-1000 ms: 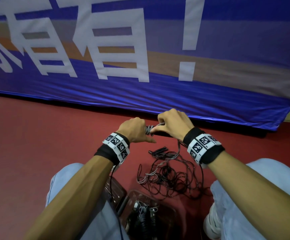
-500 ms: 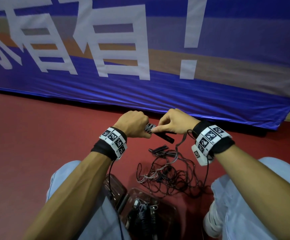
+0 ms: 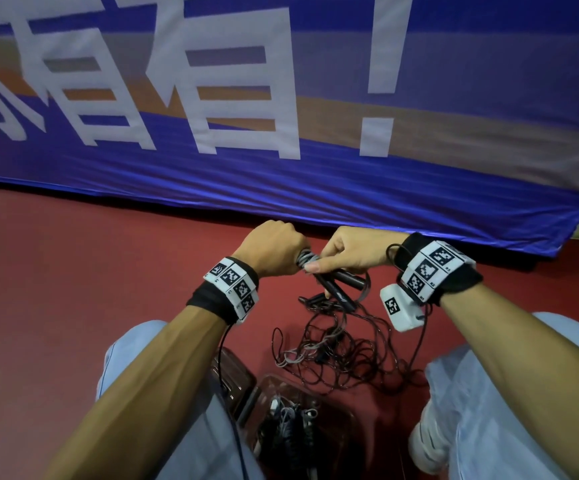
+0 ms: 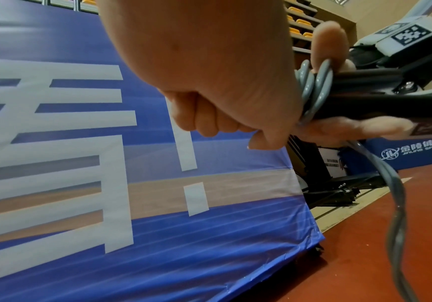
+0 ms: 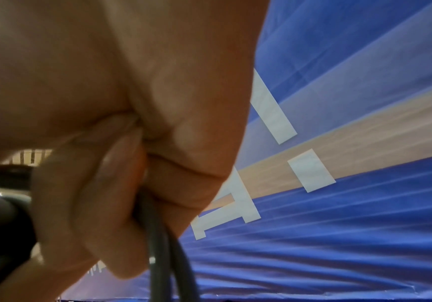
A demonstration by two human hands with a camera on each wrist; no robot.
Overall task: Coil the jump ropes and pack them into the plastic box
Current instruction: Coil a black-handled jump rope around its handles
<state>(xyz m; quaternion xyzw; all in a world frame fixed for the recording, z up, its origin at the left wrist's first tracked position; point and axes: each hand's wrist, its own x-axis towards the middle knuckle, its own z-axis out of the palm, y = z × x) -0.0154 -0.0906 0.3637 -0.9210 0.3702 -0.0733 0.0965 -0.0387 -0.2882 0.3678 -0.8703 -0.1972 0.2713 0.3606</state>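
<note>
My left hand is fisted around the black handles of a jump rope, with grey cord wound in tight turns around them beside my fist. My right hand pinches the same grey cord against the handles, and the cord's free length hangs down toward the floor. A tangle of dark jump ropes lies on the red floor below my hands. The clear plastic box sits between my knees with coiled ropes inside.
A blue banner with white characters stands as a wall just beyond my hands. The box lid lies open to the left of the box. My knees in light trousers flank the box on the red floor.
My right hand has swung outward and rolled, carrying the cord around the handles. The handles now stick out lower right from between both hands. The left hand stays put.
</note>
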